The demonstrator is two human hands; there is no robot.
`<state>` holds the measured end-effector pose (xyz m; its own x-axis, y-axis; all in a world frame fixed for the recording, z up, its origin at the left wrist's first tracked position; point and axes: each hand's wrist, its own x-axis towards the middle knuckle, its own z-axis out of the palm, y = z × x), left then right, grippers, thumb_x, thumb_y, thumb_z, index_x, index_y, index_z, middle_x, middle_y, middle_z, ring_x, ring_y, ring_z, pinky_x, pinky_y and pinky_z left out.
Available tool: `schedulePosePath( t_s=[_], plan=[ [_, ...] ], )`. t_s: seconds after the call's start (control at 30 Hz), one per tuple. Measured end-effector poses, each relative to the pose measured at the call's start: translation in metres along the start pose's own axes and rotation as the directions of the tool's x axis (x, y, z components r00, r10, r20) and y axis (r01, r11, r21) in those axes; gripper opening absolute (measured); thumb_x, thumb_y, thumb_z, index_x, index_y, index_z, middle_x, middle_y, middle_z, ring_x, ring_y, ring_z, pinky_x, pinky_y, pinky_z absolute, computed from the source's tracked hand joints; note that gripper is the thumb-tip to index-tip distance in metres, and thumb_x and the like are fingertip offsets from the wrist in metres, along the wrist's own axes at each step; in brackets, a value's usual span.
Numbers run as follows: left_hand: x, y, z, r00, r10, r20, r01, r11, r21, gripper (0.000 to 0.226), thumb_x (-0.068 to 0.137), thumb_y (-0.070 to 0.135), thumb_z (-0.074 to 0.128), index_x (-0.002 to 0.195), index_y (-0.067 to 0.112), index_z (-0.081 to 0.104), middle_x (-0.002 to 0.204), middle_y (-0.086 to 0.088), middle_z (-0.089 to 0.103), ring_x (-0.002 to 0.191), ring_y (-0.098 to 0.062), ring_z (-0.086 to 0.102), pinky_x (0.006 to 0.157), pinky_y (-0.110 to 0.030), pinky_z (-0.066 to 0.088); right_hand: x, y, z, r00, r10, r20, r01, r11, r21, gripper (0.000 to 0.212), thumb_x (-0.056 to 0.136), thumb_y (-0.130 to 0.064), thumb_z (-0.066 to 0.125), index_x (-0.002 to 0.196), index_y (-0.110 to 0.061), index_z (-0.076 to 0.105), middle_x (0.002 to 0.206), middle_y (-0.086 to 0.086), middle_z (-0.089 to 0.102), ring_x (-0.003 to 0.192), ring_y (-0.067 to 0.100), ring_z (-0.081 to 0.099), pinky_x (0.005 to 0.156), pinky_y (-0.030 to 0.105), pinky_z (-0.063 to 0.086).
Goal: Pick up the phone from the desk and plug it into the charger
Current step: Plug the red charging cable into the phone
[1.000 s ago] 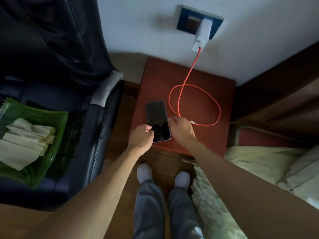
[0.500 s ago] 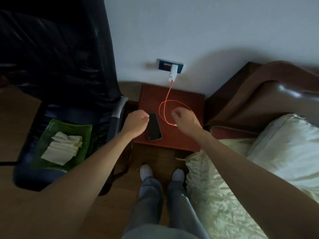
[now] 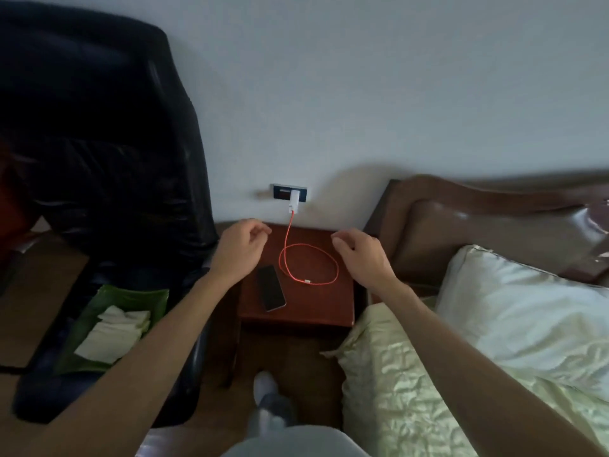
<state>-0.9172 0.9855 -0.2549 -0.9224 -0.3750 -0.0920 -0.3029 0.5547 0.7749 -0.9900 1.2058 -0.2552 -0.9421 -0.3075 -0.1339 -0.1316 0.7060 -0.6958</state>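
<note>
head view looks down on a small reddish tabletop [image 3: 329, 308] set against a pale wall. the phone [image 3: 271, 288] lies flat on it, dark screen up, near the front left corner, untouched. just right of the phone, the red cable [image 3: 331, 258] curls in a loose loop, its white plug end [image 3: 307, 281] lying on the wood close to the phone's upper right side. the cable runs up to a white charger [image 3: 293, 201] seated in a dark wall socket [image 3: 290, 192].

both hands hang above the tabletop with nothing in them. the left hand [image 3: 240, 247] is over the left rear edge, its grip loosely curled and empty. the right hand [image 3: 362, 255] is over the right side, grip half spread, fingers bent, also empty.

a black chair [image 3: 108, 159] stands to the left with a green tray [image 3: 155, 298] on its seat; a bed [image 3: 428, 374] with a pillow [image 3: 527, 308] lies to the right.
</note>
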Motion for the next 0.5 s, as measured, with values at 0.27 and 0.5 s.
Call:
schedulePosePath(
  t_s=[0.27, 0.5],
  plan=[
    [-0.093, 0.066, 0.016, 0.994, 0.108, -0.001, -0.108, 0.989, -0.103, 0.016, 0.094, 0.013, 0.056, 0.099, 0.014, 0.071, 0.096, -0.001, 0.072, 0.094, -0.016, 0.066, 0.089, -0.044, 0.055, -0.076, 0.003, -0.056, 0.993, -0.054, -0.107, 0.063, 0.995, 0.083, 0.021, 0.095, -0.027, 0.06, 0.107, -0.016, 0.073, 0.09, -0.007, 0.068, 0.091, 0.011, 0.064, 0.079, 0.02, 0.041],
    [-0.114, 0.102, -0.001, 0.971, 0.239, 0.025, -0.236, 0.968, -0.081, 0.018, 0.097, 0.017, 0.055, 0.104, 0.013, 0.071, 0.099, 0.0, 0.072, 0.095, -0.014, 0.067, 0.092, -0.04, 0.055, -0.113, 0.0, -0.093, 0.966, -0.073, -0.249, 0.111, 0.984, 0.142, 0.02, 0.092, -0.027, 0.062, 0.103, -0.016, 0.075, 0.089, -0.005, 0.073, 0.087, 0.01, 0.066, 0.081, 0.022, 0.046]
  ],
)
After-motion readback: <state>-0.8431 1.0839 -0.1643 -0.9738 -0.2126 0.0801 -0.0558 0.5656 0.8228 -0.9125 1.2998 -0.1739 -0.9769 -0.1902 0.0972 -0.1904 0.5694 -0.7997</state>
